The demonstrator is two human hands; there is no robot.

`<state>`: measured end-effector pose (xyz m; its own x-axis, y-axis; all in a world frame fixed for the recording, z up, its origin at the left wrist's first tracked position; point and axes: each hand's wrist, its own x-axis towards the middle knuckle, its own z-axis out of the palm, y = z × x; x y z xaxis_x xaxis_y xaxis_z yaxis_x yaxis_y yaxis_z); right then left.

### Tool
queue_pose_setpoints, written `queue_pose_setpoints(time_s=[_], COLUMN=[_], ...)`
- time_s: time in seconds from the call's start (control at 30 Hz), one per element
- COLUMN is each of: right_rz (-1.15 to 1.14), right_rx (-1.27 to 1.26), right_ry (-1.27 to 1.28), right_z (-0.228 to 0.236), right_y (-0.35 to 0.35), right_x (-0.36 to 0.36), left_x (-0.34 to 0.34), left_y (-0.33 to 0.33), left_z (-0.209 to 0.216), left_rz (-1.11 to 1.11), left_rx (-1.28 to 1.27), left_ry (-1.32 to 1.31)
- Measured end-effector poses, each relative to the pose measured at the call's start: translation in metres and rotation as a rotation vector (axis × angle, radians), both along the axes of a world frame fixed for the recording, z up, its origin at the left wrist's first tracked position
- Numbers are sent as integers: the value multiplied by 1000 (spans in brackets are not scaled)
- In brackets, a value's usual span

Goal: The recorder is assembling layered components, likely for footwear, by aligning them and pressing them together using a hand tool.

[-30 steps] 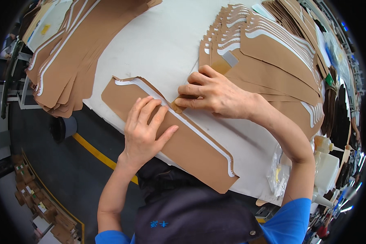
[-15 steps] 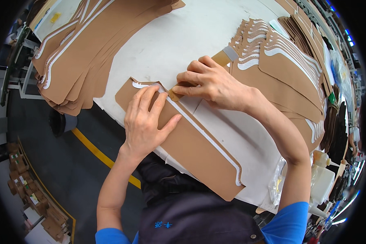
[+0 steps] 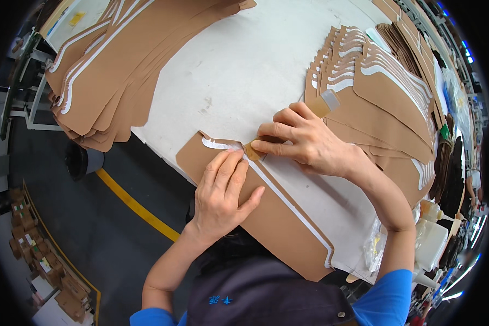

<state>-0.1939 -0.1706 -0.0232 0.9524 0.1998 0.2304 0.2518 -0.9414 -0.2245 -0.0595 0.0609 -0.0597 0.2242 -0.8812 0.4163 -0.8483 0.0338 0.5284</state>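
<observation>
A long brown panel (image 3: pixel 280 236), resembling leather, lies slantwise at the near edge of the white table, with a white strip (image 3: pixel 289 200) along its far side. My left hand (image 3: pixel 221 196) rests on its upper part, fingers stretched out and fingertips at the strip. My right hand (image 3: pixel 309 142) is closed around a flat tan tool (image 3: pixel 316 105) with a grey band at its upper end. The tool's yellowish lower tip touches the panel's edge beside my left fingertips. My right fingers cover the tool's middle.
Overlapping brown panels (image 3: pixel 114 76) with white strips spread at the far left, some overhanging the table (image 3: pixel 217 70). More panels (image 3: pixel 388 103) fan out at the right. A whitish plastic bottle (image 3: pixel 432 239) stands near the right edge. A dark bin (image 3: pixel 84 161) is below, on the left.
The panel has shifted right and toward me, and both hands have moved with it. The tool stays in my right hand, its tip still at the panel's edge.
</observation>
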Motion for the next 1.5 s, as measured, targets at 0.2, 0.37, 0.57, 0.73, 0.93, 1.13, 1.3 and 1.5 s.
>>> queue_pose_setpoints(time_s=[0.2,0.37,0.57,0.73,0.93,1.13,1.3,1.5], right_rz=[21,69,152,208,261,286,165,-238], right_rx=[-15,-4,37,59,35,20,63,340], right_ry=[0,26,26,34,32,6,-69,-119], right_z=[-1,6,6,7,5,6,3,12], right_y=[-4,-11,-21,-27,-30,-25,-10,-6], right_x=[9,21,37,50,65,76,76,8], left_x=[7,9,9,9,10,10,16,22], left_y=[1,1,2,2,0,0,3,-2], left_z=[6,4,5,5,4,6,2,5], left_rz=[47,63,74,74,76,69,64,-27], left_rx=[50,47,57,57,41,33,12,98], left_ry=[-161,-120,-109,-116,-116,-77,-104,-171])
